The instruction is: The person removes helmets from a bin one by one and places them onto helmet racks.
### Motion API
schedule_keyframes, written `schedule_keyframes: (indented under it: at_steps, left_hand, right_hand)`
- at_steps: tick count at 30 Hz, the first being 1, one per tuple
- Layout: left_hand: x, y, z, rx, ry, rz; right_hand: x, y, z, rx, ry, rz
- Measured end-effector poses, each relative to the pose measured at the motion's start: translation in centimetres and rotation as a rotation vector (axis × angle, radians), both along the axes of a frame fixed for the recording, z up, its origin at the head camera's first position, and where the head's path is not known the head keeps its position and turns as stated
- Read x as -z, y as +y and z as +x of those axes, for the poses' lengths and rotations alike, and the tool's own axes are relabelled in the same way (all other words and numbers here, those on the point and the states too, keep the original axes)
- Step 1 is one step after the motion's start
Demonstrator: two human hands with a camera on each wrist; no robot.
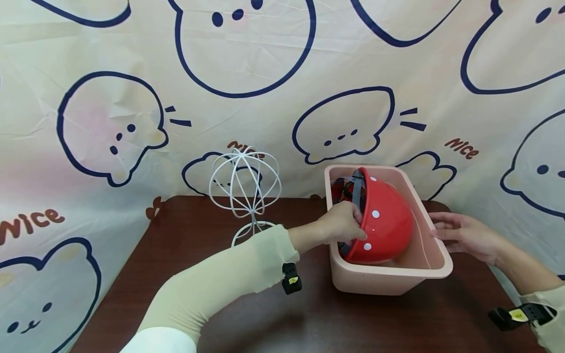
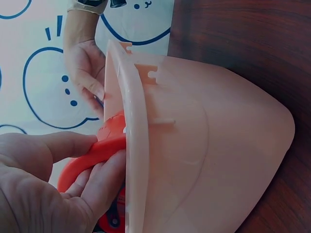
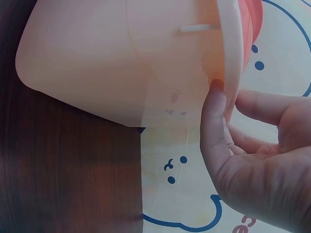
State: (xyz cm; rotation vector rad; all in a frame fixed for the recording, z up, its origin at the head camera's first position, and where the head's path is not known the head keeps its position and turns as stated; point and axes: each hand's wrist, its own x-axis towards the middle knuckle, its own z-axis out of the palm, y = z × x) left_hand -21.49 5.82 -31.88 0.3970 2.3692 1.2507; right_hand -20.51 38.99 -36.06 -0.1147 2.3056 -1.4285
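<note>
A red helmet (image 1: 388,220) with white dots lies on its side in a pink plastic bin (image 1: 434,262), its hollow facing left. My left hand (image 1: 342,223) grips the helmet's edge; in the left wrist view the thumb is on the outer face and the fingers (image 2: 104,177) are curled inside. A grey strap (image 1: 357,189) and dark lining show within the helmet. At the bin's right side, my right hand (image 1: 470,238) pinches the rim, with digits on either side of it in the right wrist view.
A white wire stand (image 1: 252,212) with a round cage top stands on the dark wood table (image 1: 265,314), left of the bin. Behind the table hangs a pale cloth (image 1: 247,122) with cartoon outlines.
</note>
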Motion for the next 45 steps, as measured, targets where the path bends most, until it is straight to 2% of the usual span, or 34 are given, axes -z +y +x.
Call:
schedule_keyframes:
  at_steps: [3,12,16,22,28,33,39,45]
  left_hand:
    - [0.0,0.0,0.1,0.004,0.006,0.001]
    - [0.6,-0.5,-0.3,0.026,-0.015,0.123]
    - [0.8,-0.7,-0.2,0.012,-0.005,0.137]
    - [0.6,-1.0,0.1,-0.043,0.009,0.178]
    - [0.2,-1.8,-0.2,-0.124,-0.007,0.255]
    - [0.0,-2.3,-0.3,-0.163,-0.025,0.31]
    - [-0.9,-2.9,-0.3,-0.193,0.014,0.331]
    - [-2.2,-3.5,-0.2,-0.183,0.086,0.369]
  right_hand:
    - [-0.1,0.0,0.0,0.001,-0.003,0.0]
    - [-0.2,0.1,0.0,0.001,0.002,0.002]
    - [-0.1,0.0,0.0,0.001,-0.004,0.002]
    - [-0.1,-0.1,0.0,0.004,0.004,0.008]
    - [-0.2,-0.3,0.0,0.009,0.015,0.012]
    - [-0.2,-0.3,0.0,0.009,0.014,0.015]
    - [-0.1,-0.4,0.2,0.008,0.016,0.026]
    - [0.0,-0.4,0.4,0.011,0.042,0.05]
